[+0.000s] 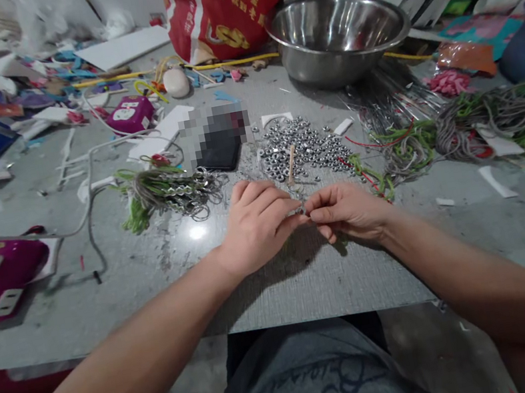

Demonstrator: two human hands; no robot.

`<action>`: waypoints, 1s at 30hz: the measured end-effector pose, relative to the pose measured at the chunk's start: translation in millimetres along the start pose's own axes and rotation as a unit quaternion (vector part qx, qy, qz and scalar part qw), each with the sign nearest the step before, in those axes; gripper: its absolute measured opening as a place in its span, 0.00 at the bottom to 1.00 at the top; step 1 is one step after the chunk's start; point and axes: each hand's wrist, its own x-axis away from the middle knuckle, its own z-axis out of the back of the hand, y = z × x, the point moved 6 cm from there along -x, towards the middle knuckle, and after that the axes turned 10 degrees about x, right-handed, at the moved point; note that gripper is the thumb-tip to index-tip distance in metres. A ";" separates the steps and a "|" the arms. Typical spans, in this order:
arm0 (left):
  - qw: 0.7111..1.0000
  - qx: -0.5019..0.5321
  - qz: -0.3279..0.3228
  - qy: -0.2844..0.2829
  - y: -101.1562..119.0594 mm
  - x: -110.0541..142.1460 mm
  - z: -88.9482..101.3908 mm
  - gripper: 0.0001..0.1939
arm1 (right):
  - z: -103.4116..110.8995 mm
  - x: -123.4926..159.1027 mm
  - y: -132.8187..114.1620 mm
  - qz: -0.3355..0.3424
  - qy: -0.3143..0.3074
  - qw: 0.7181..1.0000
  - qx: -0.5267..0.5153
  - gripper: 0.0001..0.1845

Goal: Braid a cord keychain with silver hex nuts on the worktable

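My left hand (261, 225) and my right hand (346, 212) meet fingertip to fingertip low over the table, both closed in a pinch. A small silvery bit shows between the fingertips, too small to name. Green cord peeks out beneath my right hand, partly hidden by the fingers. Just beyond the hands lies a spread of shiny metal beads (306, 141) with a thin wooden stick (291, 163) among them. Left of my left hand rests a bundle of green and grey cords with metal beads (167, 189).
A steel bowl (320, 64) stands behind the beads, beside a red bag (221, 17). A dark phone (220, 146) lies left of them. Grey and green cord coils (454, 129) are at right. Purple power sockets (7, 275) with cables and scattered scraps occupy the left.
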 end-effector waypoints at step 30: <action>0.996 0.083 -0.012 -0.008 -3.2 2.6 -12.9 0.07 | 7.4 14.9 -35.8 0.279 0.201 0.770 0.537 0.07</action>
